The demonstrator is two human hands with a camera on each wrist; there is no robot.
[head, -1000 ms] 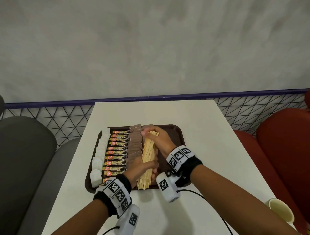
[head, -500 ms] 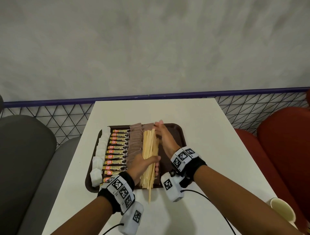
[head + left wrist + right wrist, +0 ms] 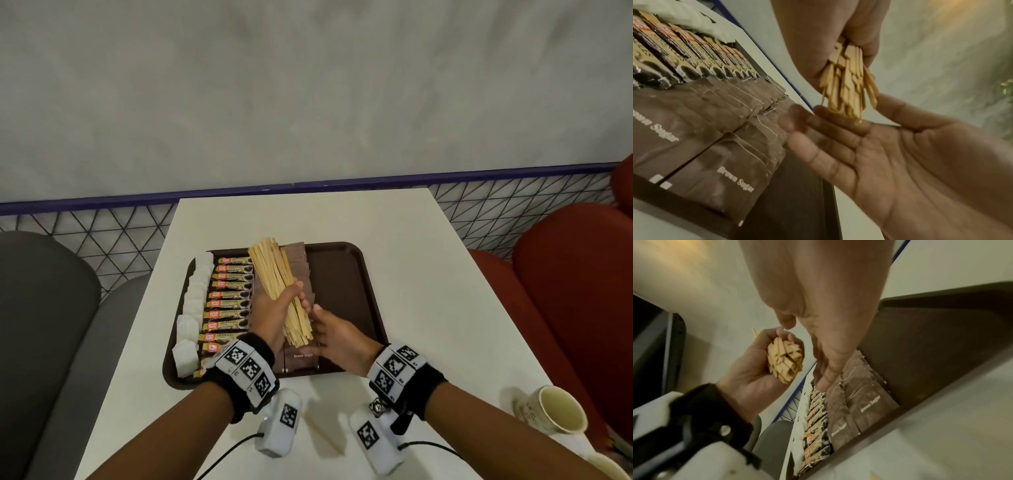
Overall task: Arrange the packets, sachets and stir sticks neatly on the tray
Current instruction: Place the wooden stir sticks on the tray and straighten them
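A brown tray holds a column of white sachets, a row of coffee granule packets and overlapping brown sugar sachets. My left hand grips a bundle of wooden stir sticks round its middle, lifted and slanted over the sugar sachets. My right hand is open, its straight fingers against the bundle's near ends. In the left wrist view the stir sticks point down into the right hand's flat palm. The right wrist view shows the left hand curled round the stir sticks.
One loose stir stick lies on the white table between my wrists. A paper cup stands at the table's right front corner, a second cup nearer. A grey seat is on the left, red seats on the right.
My left hand has raised the stick bundle off the tray and slanted it left. The right hand came from the far ends to the near ends. One stick slid out onto the table.
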